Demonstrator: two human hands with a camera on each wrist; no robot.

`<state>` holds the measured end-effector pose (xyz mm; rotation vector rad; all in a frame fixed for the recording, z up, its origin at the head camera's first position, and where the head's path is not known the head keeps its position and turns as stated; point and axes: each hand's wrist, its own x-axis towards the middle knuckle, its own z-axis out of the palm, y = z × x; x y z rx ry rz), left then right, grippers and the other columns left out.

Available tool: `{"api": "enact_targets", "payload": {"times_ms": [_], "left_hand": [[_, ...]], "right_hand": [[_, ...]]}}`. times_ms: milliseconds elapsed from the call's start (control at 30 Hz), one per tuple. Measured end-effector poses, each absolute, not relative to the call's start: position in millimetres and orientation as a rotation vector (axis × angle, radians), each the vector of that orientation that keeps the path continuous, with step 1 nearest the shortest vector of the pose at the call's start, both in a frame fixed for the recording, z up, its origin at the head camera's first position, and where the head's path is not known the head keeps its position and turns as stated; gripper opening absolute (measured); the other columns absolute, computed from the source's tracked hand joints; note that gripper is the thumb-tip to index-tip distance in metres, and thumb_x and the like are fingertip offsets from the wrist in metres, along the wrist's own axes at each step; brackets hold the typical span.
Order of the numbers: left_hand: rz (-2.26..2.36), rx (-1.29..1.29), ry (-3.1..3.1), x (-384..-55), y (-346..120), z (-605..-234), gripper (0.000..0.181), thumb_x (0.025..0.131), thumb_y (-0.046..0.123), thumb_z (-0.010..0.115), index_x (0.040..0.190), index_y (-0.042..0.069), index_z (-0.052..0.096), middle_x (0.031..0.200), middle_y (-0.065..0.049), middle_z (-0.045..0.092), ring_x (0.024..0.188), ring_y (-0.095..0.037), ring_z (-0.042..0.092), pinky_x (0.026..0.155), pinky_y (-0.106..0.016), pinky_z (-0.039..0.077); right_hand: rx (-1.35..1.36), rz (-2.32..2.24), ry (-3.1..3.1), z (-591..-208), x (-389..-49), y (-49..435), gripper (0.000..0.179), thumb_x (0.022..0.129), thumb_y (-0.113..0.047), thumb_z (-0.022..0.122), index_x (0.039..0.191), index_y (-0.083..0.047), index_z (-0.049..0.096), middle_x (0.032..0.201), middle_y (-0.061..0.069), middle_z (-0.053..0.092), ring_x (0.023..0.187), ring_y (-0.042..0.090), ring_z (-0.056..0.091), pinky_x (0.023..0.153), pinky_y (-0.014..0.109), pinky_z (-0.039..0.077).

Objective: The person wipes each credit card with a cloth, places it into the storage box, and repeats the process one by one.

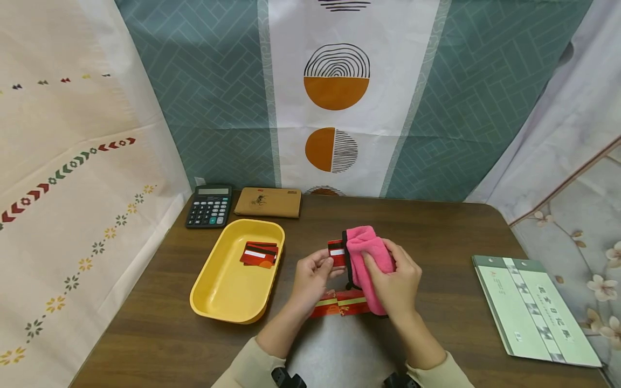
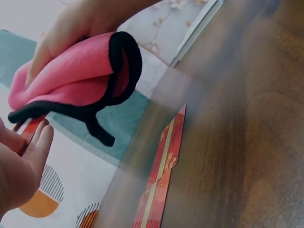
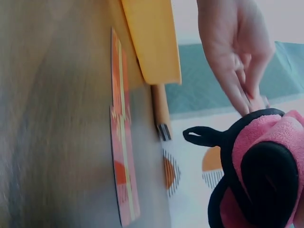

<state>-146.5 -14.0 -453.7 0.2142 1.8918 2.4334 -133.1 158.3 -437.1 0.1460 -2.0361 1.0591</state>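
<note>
Forearms (image 1: 283,327) angled in, L hand (image 1: 310,276) pinching card (image 1: 337,255)

I had the bare L hand (image 1: 310,277) pinching, thumb vs. fingers, the bare R hand (image 1: 401,277) gripping opp. it; beige-sleeved L forearm (image 1: 277,330) & beige-sleeved R forearm (image 1: 421,342) both angled fwd/inward, wrists apart.

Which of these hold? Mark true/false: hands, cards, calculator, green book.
1. The right hand grips the pink cloth. True.
2. The left hand is empty. False: it pinches a red card.
3. Red cards lie in the yellow tray. True.
4. The calculator sits inside the tray. False: it lies on the table, outside the tray.
5. The pale green book lies on the person's right. True.
</note>
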Motion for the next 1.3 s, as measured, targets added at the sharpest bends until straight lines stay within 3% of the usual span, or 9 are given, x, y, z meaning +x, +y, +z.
{"api": "enact_targets", "payload": {"times_ms": [100, 233, 467, 667, 867, 1067, 1300], "left_hand": [[2.442, 0.231, 1.907, -146.3, -16.3, -453.5, 0.025, 0.103, -0.006, 0.050, 0.123, -0.018, 0.059, 0.112, -0.032, 0.068, 0.099, -0.048, 0.069, 0.087, -0.045, 0.059], [2.433, 0.236, 1.933, -145.6, -20.8, -450.4, 0.025, 0.103, -0.007, 0.050, 0.123, -0.017, 0.060, 0.111, -0.029, 0.069, 0.099, -0.047, 0.069, 0.084, -0.039, 0.061], [2.426, 0.123, 2.008, -144.9, -36.3, -433.8, 0.029, 0.102, -0.005, 0.053, 0.128, -0.017, 0.056, 0.105, -0.027, 0.066, 0.100, -0.046, 0.070, 0.087, -0.046, 0.058], [2.424, 0.013, 2.119, -148.1, -55.8, -420.1, 0.030, 0.100, -0.001, 0.059, 0.127, -0.015, 0.058, 0.107, -0.026, 0.065, 0.092, -0.031, 0.074, 0.085, -0.040, 0.059], [2.367, -0.102, 2.203, -154.2, -79.5, -410.6, 0.032, 0.099, 0.004, 0.064, 0.129, -0.007, 0.062, 0.116, -0.022, 0.064, 0.095, -0.031, 0.074, 0.081, -0.030, 0.060], [2.406, -0.258, 2.198, -163.1, -108.3, -403.2, 0.036, 0.098, 0.003, 0.065, 0.134, -0.002, 0.060, 0.113, -0.021, 0.064, 0.090, -0.027, 0.075, 0.077, -0.031, 0.061], [2.427, -0.339, 2.238, -181.9, -150.2, -408.3, 0.036, 0.101, 0.003, 0.060, 0.135, -0.006, 0.056, 0.117, -0.020, 0.061, 0.078, -0.014, 0.074, 0.076, -0.031, 0.062]], "right_hand": [[0.115, 1.070, -2.015, -437.0, -135.0, 165.6, 0.038, 0.076, -0.009, 0.089, 0.110, 0.001, 0.074, 0.098, 0.015, 0.075, 0.075, 0.027, 0.069, 0.073, 0.003, 0.046], [0.070, 1.093, -1.979, -435.5, -136.7, 175.3, 0.037, 0.077, -0.009, 0.088, 0.110, 0.000, 0.074, 0.099, 0.014, 0.075, 0.076, 0.026, 0.068, 0.072, 0.004, 0.046], [-0.029, 1.144, -1.971, -434.1, -139.1, 194.1, 0.036, 0.079, -0.011, 0.087, 0.112, -0.002, 0.075, 0.100, 0.012, 0.075, 0.078, 0.007, 0.062, 0.071, 0.006, 0.047], [-0.061, 1.181, -1.991, -438.2, -139.2, 200.5, 0.037, 0.080, -0.011, 0.086, 0.114, -0.003, 0.075, 0.099, 0.012, 0.075, 0.076, 0.000, 0.059, 0.069, 0.006, 0.049], [-0.077, 1.185, -2.017, -440.2, -139.4, 201.9, 0.038, 0.079, -0.010, 0.086, 0.115, -0.002, 0.074, 0.099, 0.012, 0.075, 0.075, 0.001, 0.060, 0.068, 0.007, 0.049], [-0.080, 1.189, -2.038, -442.2, -139.4, 201.4, 0.039, 0.080, -0.011, 0.086, 0.115, -0.002, 0.073, 0.101, 0.012, 0.075, 0.075, 0.001, 0.060, 0.068, 0.006, 0.049], [-0.071, 1.209, -2.035, -443.9, -140.1, 203.7, 0.038, 0.081, -0.012, 0.085, 0.116, -0.004, 0.074, 0.099, 0.012, 0.075, 0.075, 0.000, 0.059, 0.068, 0.006, 0.049]]}}
